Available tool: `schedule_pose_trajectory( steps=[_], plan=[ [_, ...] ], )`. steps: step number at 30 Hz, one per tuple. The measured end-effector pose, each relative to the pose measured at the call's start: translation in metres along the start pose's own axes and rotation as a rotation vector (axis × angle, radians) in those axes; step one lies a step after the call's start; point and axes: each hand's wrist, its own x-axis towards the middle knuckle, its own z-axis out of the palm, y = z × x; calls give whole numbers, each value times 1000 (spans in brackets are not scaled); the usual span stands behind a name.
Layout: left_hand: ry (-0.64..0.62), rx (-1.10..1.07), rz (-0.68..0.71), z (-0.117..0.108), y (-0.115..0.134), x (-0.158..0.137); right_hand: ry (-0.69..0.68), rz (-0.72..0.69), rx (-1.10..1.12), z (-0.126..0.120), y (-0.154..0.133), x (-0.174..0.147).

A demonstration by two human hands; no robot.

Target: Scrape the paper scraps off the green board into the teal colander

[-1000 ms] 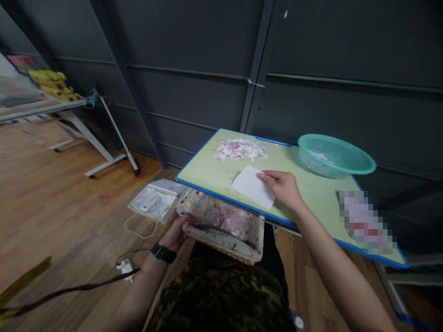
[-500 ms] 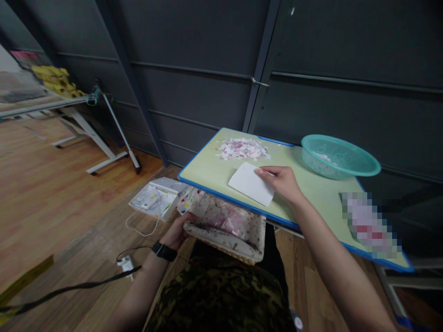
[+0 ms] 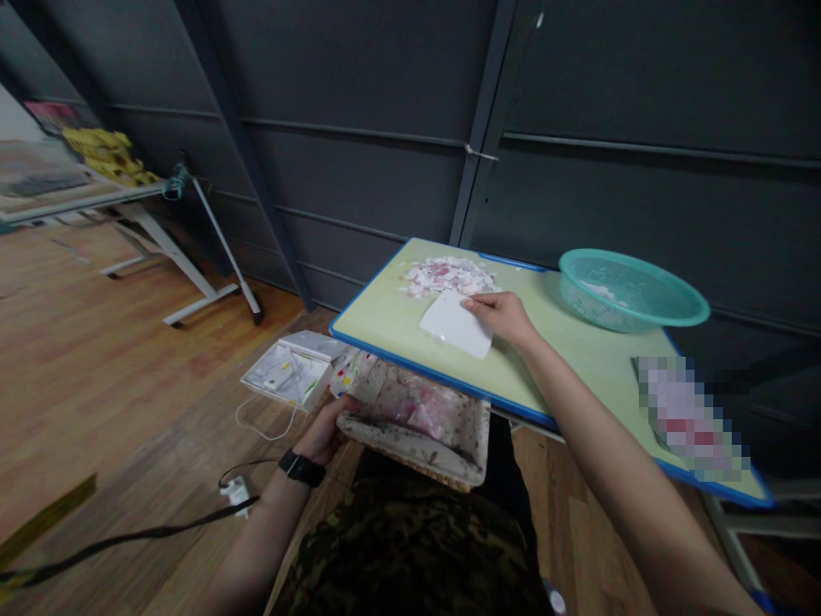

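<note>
My right hand (image 3: 504, 316) pinches a white card (image 3: 457, 325) at its right side, the card lying low over the pale green tabletop (image 3: 378, 312). Just beyond the card's far edge is a heap of small white and pinkish scraps (image 3: 449, 275). Below the table's near edge, my left hand (image 3: 330, 428) grips the left rim of a cloth-lined basket (image 3: 410, 449). Inside that basket lie clear plastic packets with pink contents (image 3: 420, 412). What exactly the scraps are is too small to tell.
A green plastic colander (image 3: 632, 291) with some white bits stands at the table's right. A blurred-out flat item (image 3: 693, 419) lies nearer. On the floor at left are an open white box (image 3: 288, 372) and a power plug (image 3: 236, 494). A dark panelled wall (image 3: 359, 77) rises behind.
My right hand has moved the white card away from me and slightly left, up to the heap of scraps. My left hand and the basket have barely shifted.
</note>
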Motion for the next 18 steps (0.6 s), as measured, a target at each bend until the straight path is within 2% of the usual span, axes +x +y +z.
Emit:
schedule_pose_trajectory(
  steps=[5,12,14,18],
  plan=[
    [25,-19,0,2,0,-2,-172,6,70,-2,-15,-24],
    [-11,-3,-1,4,0,-3,-315,-9,160,-8,-39,-52],
    [-10,0,1,3,0,-3,-253,-5,188,-8,-40,-52],
    [-4,-3,-12,2,1,-3,-27,-13,192,-3,-36,-50]
  ],
)
